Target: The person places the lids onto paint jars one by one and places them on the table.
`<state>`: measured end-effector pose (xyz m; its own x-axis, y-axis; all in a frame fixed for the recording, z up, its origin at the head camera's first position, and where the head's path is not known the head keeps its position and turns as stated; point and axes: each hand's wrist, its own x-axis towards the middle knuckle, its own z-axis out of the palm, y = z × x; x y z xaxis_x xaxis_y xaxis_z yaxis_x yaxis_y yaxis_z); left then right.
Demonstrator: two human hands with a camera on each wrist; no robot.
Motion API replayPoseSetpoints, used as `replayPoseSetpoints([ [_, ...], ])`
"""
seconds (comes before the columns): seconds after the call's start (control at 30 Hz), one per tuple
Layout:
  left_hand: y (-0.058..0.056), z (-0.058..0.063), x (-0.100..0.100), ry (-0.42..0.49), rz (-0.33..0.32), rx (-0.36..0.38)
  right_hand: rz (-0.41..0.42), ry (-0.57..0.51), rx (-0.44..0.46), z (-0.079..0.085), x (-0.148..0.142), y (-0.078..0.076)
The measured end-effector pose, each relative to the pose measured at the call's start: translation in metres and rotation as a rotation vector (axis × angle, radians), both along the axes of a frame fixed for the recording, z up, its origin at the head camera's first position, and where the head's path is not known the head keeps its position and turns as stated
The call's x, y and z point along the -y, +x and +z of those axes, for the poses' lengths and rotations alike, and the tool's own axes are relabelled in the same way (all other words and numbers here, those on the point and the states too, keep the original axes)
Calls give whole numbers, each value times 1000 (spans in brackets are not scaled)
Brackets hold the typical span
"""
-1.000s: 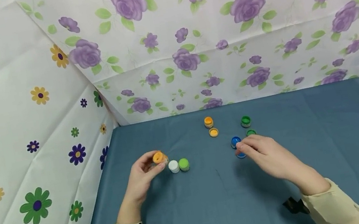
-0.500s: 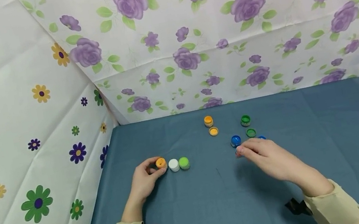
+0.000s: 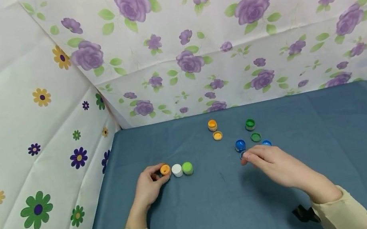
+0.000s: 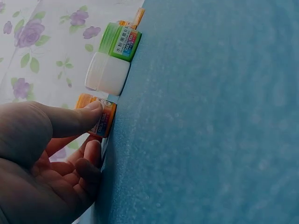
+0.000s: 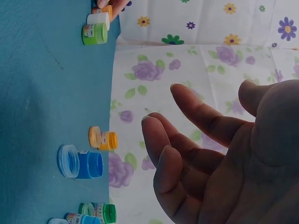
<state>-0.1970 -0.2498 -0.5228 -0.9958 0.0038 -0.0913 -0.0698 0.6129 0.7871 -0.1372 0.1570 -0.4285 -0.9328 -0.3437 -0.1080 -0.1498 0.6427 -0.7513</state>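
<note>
My left hand [image 3: 146,188] pinches a small orange paint jar [image 3: 165,169] between thumb and fingers. The jar is upright on the cloth, beside a white jar [image 3: 177,170] and a light green jar [image 3: 187,168] in a row. In the left wrist view, the thumb presses the labelled side of the orange jar [image 4: 106,116]. My right hand [image 3: 277,163] hovers over the table with loosely bent fingers and holds nothing. Just beyond its fingertips are an uncapped blue jar [image 3: 240,145] and its lid [image 3: 243,154]. A lighter blue jar [image 5: 83,218] is partly hidden in the head view.
Farther back stand an uncapped yellow-orange jar [image 3: 212,125] with its lid [image 3: 218,136] in front, and a dark green jar [image 3: 250,124] with its lid [image 3: 255,137]. A blue-grey cloth [image 3: 207,215] covers the table. Flowered sheets [image 3: 159,53] hang behind and at left.
My left hand has lowered the orange jar from the air onto the cloth beside the white jar. My right hand has shifted slightly down, baring more of the lids near it.
</note>
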Motion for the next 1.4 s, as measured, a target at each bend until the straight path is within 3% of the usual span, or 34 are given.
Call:
replayPoseSetpoints([
  [0.23,1,-3,-3,2,-30,-6,14,-1,12,-4,-2,0],
  [0.5,6,4,6,37,-43,7,30,7,30,-6,-5,0],
  [0.63,9,16,1,3,-19,-85,38,17,35,-6,-7,0],
  [0.77,5,35,-29,60,23,-243,26,26,38,-5,-11,-1],
  [0.87,-6,45,-61,70,14,-338,24,25,37,-5,-12,-2],
  [0.93,-17,49,-85,38,-4,-347,29,23,43,-6,-12,-1],
  [1.07,-43,51,-134,-52,-71,-248,28,30,60,-6,-14,1],
  [1.2,-73,41,-170,-123,-103,-107,13,45,67,-5,-15,2],
  [1.3,-92,32,-183,-162,-93,-46,24,47,64,-3,-14,1],
  [1.4,-104,28,-189,-186,-97,-13,42,43,62,1,-11,1],
])
